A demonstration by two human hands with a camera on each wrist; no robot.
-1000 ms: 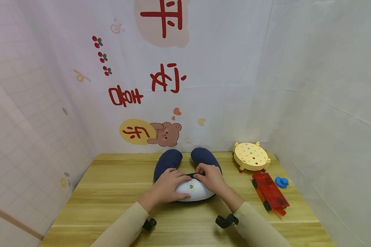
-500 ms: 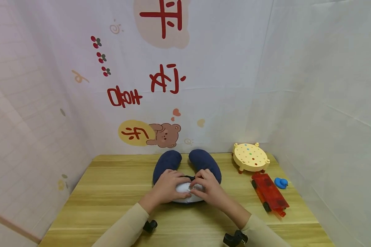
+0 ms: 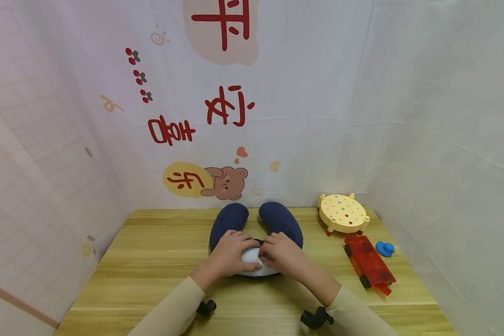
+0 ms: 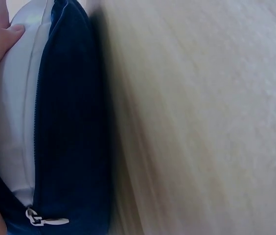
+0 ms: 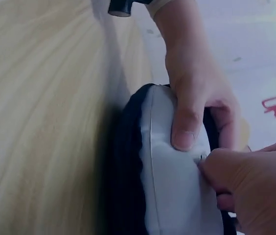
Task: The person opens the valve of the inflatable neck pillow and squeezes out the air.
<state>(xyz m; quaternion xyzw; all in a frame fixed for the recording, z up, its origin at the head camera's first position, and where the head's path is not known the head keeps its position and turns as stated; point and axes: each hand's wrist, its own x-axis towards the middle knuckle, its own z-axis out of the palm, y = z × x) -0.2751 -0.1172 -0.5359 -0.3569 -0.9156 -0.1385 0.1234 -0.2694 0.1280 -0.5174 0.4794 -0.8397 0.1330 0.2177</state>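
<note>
Head view, navy pillow (image 3: 280, 223), left hand (image 3: 228, 254) gripping its white insert (image 3: 249, 255), right hand (image 3: 282, 254) pinching insert's middle

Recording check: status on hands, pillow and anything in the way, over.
Left hand grips white insert; right hand curled at it, exact hold hidden. Navy pillow on table, zip open. Red toy car apart, off to the right.

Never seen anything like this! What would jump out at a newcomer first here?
Probably the navy U-shaped pillow mid-table, its white inside bared, with the left hand and right hand on it. Next, the big red characters turned sideways on the cloth behind. Then the bright toys on the right: a red car, a blue duck and a round yellow stand.
</note>
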